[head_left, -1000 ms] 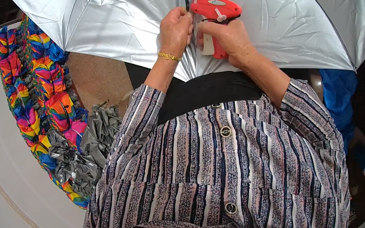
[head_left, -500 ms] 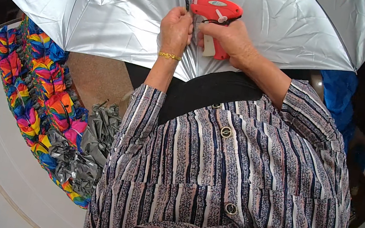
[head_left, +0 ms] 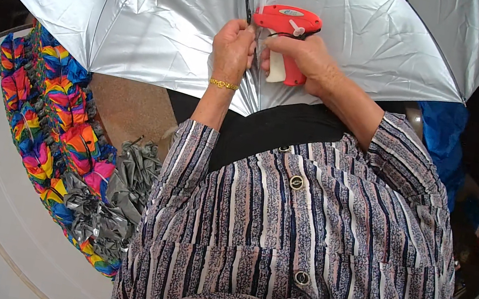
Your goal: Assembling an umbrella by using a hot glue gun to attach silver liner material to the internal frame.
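An open silver umbrella [head_left: 165, 27] spreads across the person's lap, with a pile of folded colourful umbrellas [head_left: 55, 142] at their left. The right hand [head_left: 307, 56] grips a red tagging gun [head_left: 287, 30] against the canopy, beside a dark rib, while the left hand [head_left: 233, 49] pinches the fabric there with clenched fingers.

Umbrella workshop: heap of folded colourful umbrellas [head_left: 56, 136], red tagging gun [head_left: 286, 30].

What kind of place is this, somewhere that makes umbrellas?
Probably an umbrella workshop or small factory. The left hand pinches an open silver umbrella canopy while the right hand holds a red tagging gun to it, and a heap of folded multicoloured umbrellas lies to the left.
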Motion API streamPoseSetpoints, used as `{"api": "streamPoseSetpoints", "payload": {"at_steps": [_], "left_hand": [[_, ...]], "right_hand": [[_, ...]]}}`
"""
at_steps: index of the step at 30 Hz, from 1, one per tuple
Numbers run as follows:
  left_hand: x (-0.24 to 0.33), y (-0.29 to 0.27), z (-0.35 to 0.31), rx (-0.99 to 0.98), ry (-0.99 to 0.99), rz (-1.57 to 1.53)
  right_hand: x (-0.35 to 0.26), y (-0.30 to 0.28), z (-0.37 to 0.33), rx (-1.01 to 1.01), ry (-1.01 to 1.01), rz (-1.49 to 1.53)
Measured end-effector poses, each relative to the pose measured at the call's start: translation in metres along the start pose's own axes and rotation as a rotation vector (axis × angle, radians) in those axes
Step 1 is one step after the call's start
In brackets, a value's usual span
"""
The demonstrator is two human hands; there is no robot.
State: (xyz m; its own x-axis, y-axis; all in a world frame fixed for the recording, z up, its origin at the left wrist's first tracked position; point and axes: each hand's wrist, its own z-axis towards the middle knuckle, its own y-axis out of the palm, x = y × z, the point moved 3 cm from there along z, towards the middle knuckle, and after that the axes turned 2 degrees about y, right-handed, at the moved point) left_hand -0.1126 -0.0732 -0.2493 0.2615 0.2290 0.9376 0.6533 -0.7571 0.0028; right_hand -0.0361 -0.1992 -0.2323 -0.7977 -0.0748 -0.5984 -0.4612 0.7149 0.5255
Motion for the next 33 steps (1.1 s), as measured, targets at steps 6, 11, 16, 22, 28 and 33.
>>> {"api": "streamPoseSetpoints", "payload": {"at_steps": [6, 11, 16, 22, 28, 33], "left_hand": [[0.0005, 0.0001, -0.0007, -0.012, 0.004, 0.018], [0.0019, 0.001, -0.0025, 0.003, 0.0, 0.022], [0.0014, 0.0036, -0.003, -0.011, 0.017, 0.058], [0.0012, 0.005, -0.0024, -0.01, 0.05, 0.125], [0.0019, 0.0028, -0.0024, -0.003, 0.057, 0.073], [0.0033, -0.0019, -0.0017, 0.028, -0.015, -0.068]], "right_hand": [[-0.0003, 0.0015, 0.0003, -0.039, -0.011, -0.043], [0.0007, 0.0002, 0.0016, -0.061, -0.006, -0.046], [0.0, 0.0016, 0.0001, -0.055, -0.032, -0.052], [-0.0016, 0.0015, 0.0025, -0.065, -0.028, -0.075], [0.002, -0.0003, 0.0085, -0.057, -0.025, -0.081], [0.0032, 0.0003, 0.0061, -0.088, 0.005, 0.035]]}}
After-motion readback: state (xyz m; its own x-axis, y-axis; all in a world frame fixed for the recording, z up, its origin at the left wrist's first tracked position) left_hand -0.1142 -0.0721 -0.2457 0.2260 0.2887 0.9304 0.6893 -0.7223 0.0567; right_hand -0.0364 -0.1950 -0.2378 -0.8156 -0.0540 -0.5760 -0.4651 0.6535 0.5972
